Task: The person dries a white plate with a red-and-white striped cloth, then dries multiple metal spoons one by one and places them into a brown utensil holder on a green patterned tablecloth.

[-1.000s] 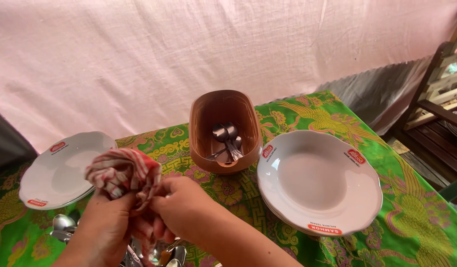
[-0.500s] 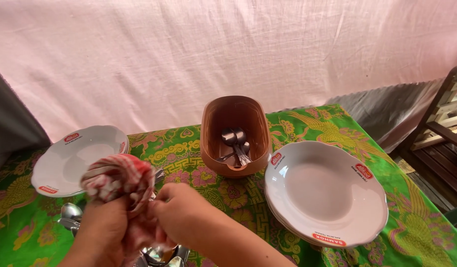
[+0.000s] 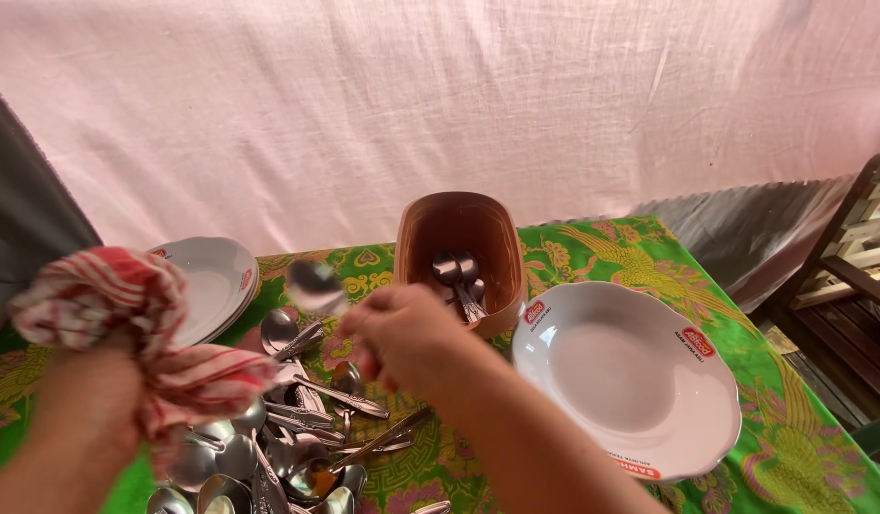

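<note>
My left hand (image 3: 83,405) grips a red and white striped cloth (image 3: 126,319) at the left, above a pile of metal spoons (image 3: 287,438). My right hand (image 3: 406,333) holds a metal spoon (image 3: 314,283) with its bowl raised to the left, just in front of a brown oval tub (image 3: 464,243). The tub holds a few spoons (image 3: 457,276). Both hands hover over a table with a green patterned cloth (image 3: 801,428).
A white deep plate (image 3: 630,376) sits at the right of the tub. A stack of white plates (image 3: 216,281) lies at the left. A pink sheet hangs behind the table. A wooden chair (image 3: 854,276) stands at the far right.
My hands have come apart: the left one took the cloth to the left, the right one now holds a spoon free of the cloth. The view tipped down, showing the spoon pile.
</note>
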